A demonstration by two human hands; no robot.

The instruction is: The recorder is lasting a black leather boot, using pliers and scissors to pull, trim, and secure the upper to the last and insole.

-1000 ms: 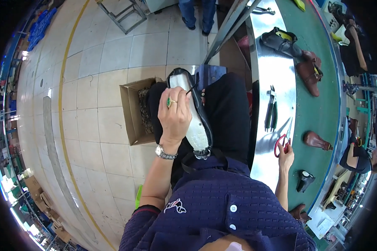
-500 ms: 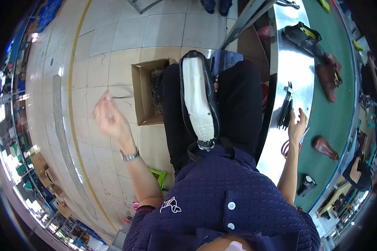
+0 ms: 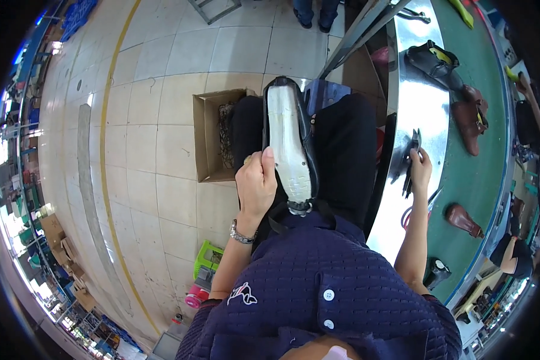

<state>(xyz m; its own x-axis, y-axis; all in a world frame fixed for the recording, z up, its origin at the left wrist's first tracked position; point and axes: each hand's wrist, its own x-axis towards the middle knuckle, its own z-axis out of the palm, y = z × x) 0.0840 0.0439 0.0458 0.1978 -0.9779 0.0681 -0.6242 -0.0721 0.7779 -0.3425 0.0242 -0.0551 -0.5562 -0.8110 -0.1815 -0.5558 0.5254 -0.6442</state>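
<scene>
A black shoe [image 3: 287, 129] lies sole side up along my lap between my thighs, its pale, whitish bottom exposed and its black upper drawn round the edges. My left hand [image 3: 257, 185] grips the shoe's left edge near the lower half, the thumb on the pale bottom and the fingers curled. Over the metal bench on the right, my right hand [image 3: 422, 172] is closed round the dark handles of a pair of pliers [image 3: 415, 139]. Their metal head points away from me.
An open cardboard box [image 3: 205, 138] with dark scraps stands left of my knee. Red-handled scissors [image 3: 407, 217] lie beside my right wrist. Several black and brown shoes, including a brown boot [image 3: 471, 120], rest on the green conveyor belt [image 3: 447, 174]. A person's legs [image 3: 315, 12] show beyond.
My left hand has come in from over the floor, where it held a thin strip, and taken hold of the shoe. My right hand has closed on the pliers.
</scene>
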